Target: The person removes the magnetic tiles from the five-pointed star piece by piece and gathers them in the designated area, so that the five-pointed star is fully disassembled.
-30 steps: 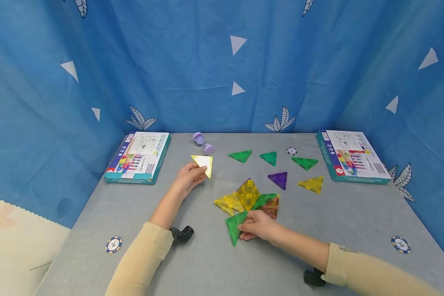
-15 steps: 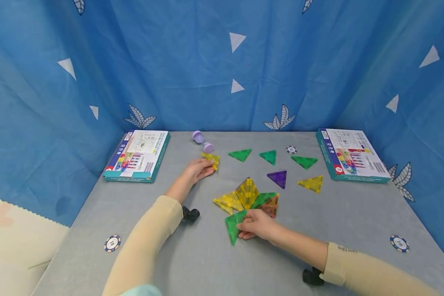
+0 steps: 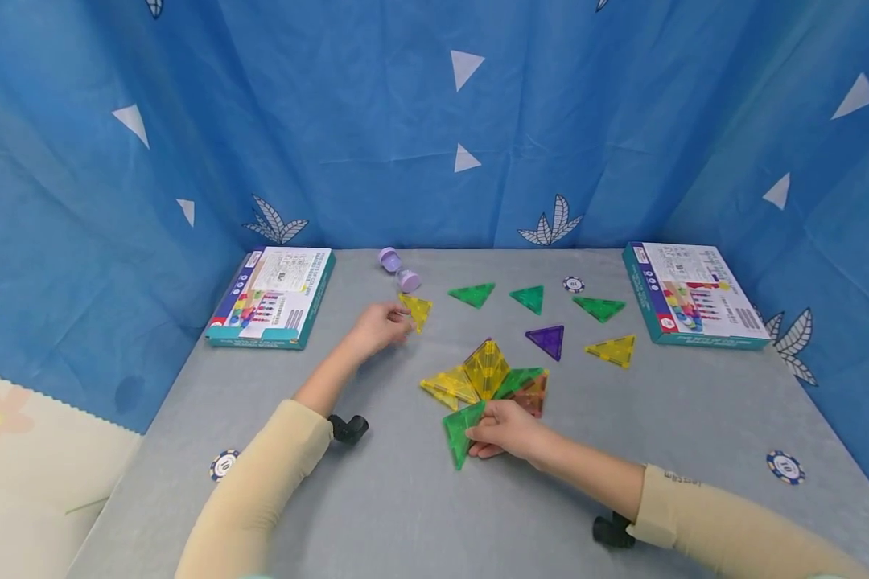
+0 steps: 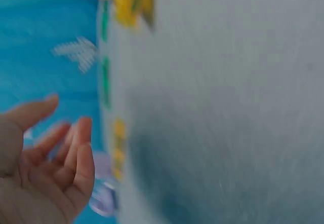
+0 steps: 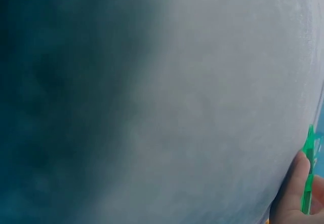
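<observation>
My left hand (image 3: 380,328) is just left of a yellow triangular magnetic tile (image 3: 418,310) lying on the table. In the left wrist view its fingers are loosely bent, with nothing between thumb and fingers. My right hand (image 3: 510,429) pinches a green triangular magnetic tile (image 3: 460,433) at the front of a joined cluster of tiles. Yellow tiles (image 3: 486,370) rise at the back and left of this cluster. On its right are another green tile (image 3: 519,381) and an orange-brown tile (image 3: 532,394), partly behind the hand. The right wrist view shows thumb and fingers on the green tile's edge.
Loose green tiles (image 3: 472,294), a purple tile (image 3: 548,341) and a second yellow tile (image 3: 613,351) lie behind the cluster. A lilac hourglass-shaped object (image 3: 400,269) is at the back. Boxes stand at the left (image 3: 271,297) and right (image 3: 695,296). Poker chips (image 3: 785,467) mark the table.
My left hand moved the yellow tile right and set it on the table beside the lilac object, then let go and drew back left. My right hand keeps its pinch on the green tile.
</observation>
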The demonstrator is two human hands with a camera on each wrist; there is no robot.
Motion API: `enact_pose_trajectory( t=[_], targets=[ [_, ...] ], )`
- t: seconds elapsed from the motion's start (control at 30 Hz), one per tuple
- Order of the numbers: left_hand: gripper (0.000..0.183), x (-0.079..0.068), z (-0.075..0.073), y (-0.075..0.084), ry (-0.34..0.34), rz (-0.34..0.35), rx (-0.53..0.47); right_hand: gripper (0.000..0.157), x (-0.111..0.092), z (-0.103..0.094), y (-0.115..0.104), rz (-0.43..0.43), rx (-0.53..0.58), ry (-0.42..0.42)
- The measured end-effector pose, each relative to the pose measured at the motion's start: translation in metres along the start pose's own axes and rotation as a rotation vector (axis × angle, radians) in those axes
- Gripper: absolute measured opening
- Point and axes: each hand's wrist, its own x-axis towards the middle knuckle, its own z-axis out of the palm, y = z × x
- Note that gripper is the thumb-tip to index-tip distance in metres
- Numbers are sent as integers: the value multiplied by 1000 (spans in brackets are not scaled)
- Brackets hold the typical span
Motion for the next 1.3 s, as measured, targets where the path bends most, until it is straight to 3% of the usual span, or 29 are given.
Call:
enact_pose_trajectory(
  t=[0.1,0.2,0.3,0.53,0.77,0.97,1.03,1.1,1.2,1.3],
  targets=[
    [33,-27,14,14,-130,259,157,21,0,0,0,9,4,2],
    [32,-51,33,24,-319,418,247,18,0,0,-1,15,4,4],
    [31,-64,50,26,-413,449,344,15,0,0,-2,19,1,3],
    [18,-69,65,20,-451,396,384,13,-1,1,-3,11,-5,-13],
    [16,-68,70,16,-452,405,390,14,0,0,-3,6,-10,-15],
    [14,-64,68,14,-464,404,306,16,-1,-1,-3,5,-10,-22],
    [14,-61,66,13,-419,423,276,15,-1,-1,-3,7,-10,-21],
    [20,-57,63,12,-328,460,289,15,-1,-1,-4,6,-13,-19],
    [41,-50,61,9,-191,491,416,16,-1,0,-4,5,-16,-14],
    [63,-43,64,5,-145,495,583,15,-1,0,-3,10,-15,-11]
  ],
)
